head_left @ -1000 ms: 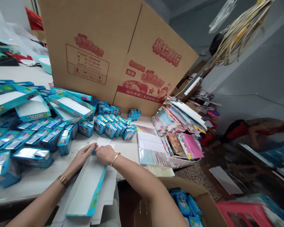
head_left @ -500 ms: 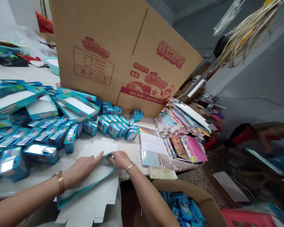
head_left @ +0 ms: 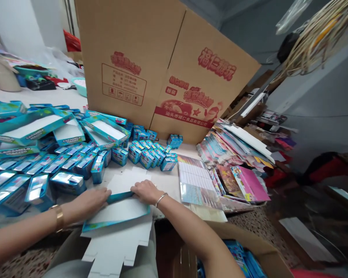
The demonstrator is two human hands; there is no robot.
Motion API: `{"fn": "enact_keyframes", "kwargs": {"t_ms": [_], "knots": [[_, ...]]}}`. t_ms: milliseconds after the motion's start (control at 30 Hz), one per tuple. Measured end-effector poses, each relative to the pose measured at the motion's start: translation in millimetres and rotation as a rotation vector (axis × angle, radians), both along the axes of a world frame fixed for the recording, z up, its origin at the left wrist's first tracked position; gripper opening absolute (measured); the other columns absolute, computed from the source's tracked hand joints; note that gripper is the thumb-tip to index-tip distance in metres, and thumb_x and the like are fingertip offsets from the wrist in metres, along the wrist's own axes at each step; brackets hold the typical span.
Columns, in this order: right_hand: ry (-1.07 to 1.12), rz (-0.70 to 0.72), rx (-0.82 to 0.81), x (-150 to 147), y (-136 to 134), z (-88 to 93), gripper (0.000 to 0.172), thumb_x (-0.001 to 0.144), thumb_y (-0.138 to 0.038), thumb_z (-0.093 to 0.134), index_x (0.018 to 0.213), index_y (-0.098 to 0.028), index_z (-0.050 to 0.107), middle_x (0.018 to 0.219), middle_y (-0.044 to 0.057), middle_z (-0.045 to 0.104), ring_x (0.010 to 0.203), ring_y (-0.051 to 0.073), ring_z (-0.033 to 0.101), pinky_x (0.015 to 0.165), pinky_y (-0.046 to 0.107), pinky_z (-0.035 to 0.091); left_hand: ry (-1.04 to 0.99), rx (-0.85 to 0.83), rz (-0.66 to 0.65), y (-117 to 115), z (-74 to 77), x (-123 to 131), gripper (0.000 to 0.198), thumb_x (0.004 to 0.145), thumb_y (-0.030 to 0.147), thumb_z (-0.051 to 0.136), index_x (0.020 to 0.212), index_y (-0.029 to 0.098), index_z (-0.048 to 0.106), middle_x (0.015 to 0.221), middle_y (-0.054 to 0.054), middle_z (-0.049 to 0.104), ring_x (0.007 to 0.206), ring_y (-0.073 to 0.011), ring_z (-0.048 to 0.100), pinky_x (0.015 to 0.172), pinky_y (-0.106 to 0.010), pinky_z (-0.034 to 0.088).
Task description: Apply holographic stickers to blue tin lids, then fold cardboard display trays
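Observation:
A blue-edged cardboard tray (head_left: 120, 211) with a white inside lies on flat white card blanks (head_left: 118, 243) at the table's front edge and over my lap. Its far wall stands raised between my hands. The fingers of my left hand (head_left: 94, 201) are closed on the left end of that wall. At the right end, my right hand (head_left: 145, 192) pinches the same wall, its thumb side hidden. Beyond my left hand stand rows of small blue boxes (head_left: 68, 182) with shiny tops.
Folded blue trays (head_left: 34, 131) are heaped at the left. A big carton (head_left: 150, 65) stands behind the boxes. Printed cards (head_left: 194, 181) and stacked paper (head_left: 234, 143) lie to the right. Below my right arm, an open carton (head_left: 258, 243) holds blue packs.
My left hand has slid left along the tray's far wall, away from my right hand. That wall now stands up and the tray lies more squarely in front of me.

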State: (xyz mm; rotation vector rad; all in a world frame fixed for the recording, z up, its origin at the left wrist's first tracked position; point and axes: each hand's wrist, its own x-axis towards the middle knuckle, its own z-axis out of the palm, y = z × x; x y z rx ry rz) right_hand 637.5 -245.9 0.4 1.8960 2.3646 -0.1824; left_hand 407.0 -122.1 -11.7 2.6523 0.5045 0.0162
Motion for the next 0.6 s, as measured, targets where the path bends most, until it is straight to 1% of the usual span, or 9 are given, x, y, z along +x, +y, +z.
{"fn": "enact_keyframes", "kwargs": {"t_ms": [100, 233, 267, 333, 433, 467, 500, 567, 600], "knots": [[-0.053, 0.027, -0.006, -1, -5, -3.3, 0.017, 0.094, -0.018, 0.051, 0.107, -0.02, 0.061, 0.103, 0.009, 0.067, 0.091, 0.023, 0.064, 0.077, 0.035, 0.048, 0.024, 0.035, -0.002, -3, -5.9, 1, 0.027, 0.084, 0.013, 0.044, 0.092, 0.018, 0.069, 0.085, -0.016, 0.071, 0.072, -0.0294, 0.068, 0.069, -0.039, 0.051], [-0.091, 0.009, 0.017, -6, -8, -5.5, 0.019, 0.092, -0.013, 0.049, 0.107, -0.018, 0.06, 0.104, 0.01, 0.067, 0.094, 0.024, 0.065, 0.078, 0.035, 0.048, 0.042, 0.065, 0.004, -4, -6.1, 12, 0.032, 0.086, 0.009, 0.038, 0.092, 0.017, 0.069, 0.086, -0.017, 0.071, 0.069, -0.0297, 0.068, 0.066, -0.041, 0.051], [-0.095, -0.006, 0.024, -7, -9, -5.5, 0.02, 0.091, -0.013, 0.05, 0.107, -0.018, 0.06, 0.103, 0.01, 0.067, 0.093, 0.024, 0.065, 0.077, 0.035, 0.048, 0.042, 0.07, 0.01, -4, -4.2, 12, 0.032, 0.087, 0.01, 0.038, 0.093, 0.017, 0.069, 0.088, -0.017, 0.072, 0.073, -0.0303, 0.068, 0.068, -0.041, 0.052], [-0.096, -0.044, 0.042, -8, -11, -5.0, 0.02, 0.09, -0.014, 0.051, 0.107, -0.018, 0.06, 0.101, 0.009, 0.067, 0.09, 0.023, 0.065, 0.075, 0.035, 0.048, 0.014, 0.099, 0.044, -7, -0.1, 5, 0.03, 0.09, 0.016, 0.041, 0.105, 0.017, 0.067, 0.106, -0.02, 0.071, 0.093, -0.0335, 0.068, 0.081, -0.045, 0.052], [-0.079, -0.111, 0.07, -8, -15, -5.2, 0.019, 0.089, -0.014, 0.052, 0.106, -0.02, 0.061, 0.099, 0.008, 0.067, 0.088, 0.022, 0.065, 0.073, 0.033, 0.048, -0.155, 0.173, 0.11, -26, 0.6, -16, 0.043, 0.09, 0.039, 0.055, 0.128, 0.018, 0.057, 0.135, -0.019, 0.058, 0.123, -0.0363, 0.054, 0.102, -0.048, 0.041], [-0.068, -0.135, 0.08, -7, -16, -6.1, 0.02, 0.089, -0.014, 0.052, 0.106, -0.02, 0.061, 0.099, 0.007, 0.067, 0.088, 0.022, 0.065, 0.073, 0.033, 0.048, -0.194, 0.176, 0.09, -35, -1.3, -23, 0.046, 0.088, 0.043, 0.059, 0.128, 0.02, 0.057, 0.133, -0.017, 0.059, 0.122, -0.0349, 0.055, 0.102, -0.046, 0.041], [-0.055, -0.16, 0.089, -7, -17, -7.4, 0.021, 0.088, -0.014, 0.052, 0.106, -0.02, 0.061, 0.099, 0.007, 0.067, 0.089, 0.022, 0.065, 0.073, 0.033, 0.048, -0.193, 0.174, 0.07, -45, -3.7, -30, 0.038, 0.088, 0.042, 0.06, 0.119, 0.02, 0.062, 0.124, -0.015, 0.064, 0.114, -0.033, 0.059, 0.098, -0.043, 0.043], [-0.026, -0.217, 0.105, -8, -19, -11.2, 0.022, 0.087, -0.013, 0.052, 0.106, -0.021, 0.061, 0.101, 0.008, 0.066, 0.09, 0.023, 0.064, 0.074, 0.034, 0.047, -0.11, 0.161, 0.056, -60, -8.0, -37, 0.018, 0.092, 0.03, 0.051, 0.096, 0.021, 0.067, 0.101, -0.011, 0.07, 0.095, -0.0292, 0.064, 0.087, -0.041, 0.044], [-0.01, -0.247, 0.112, -9, -20, -13.6, 0.022, 0.087, -0.013, 0.052, 0.105, -0.021, 0.062, 0.101, 0.009, 0.066, 0.091, 0.024, 0.064, 0.075, 0.035, 0.047, -0.059, 0.154, 0.066, -64, -9.2, -37, 0.022, 0.093, 0.023, 0.046, 0.087, 0.021, 0.066, 0.093, -0.01, 0.07, 0.089, -0.0282, 0.064, 0.083, -0.041, 0.044]]}}
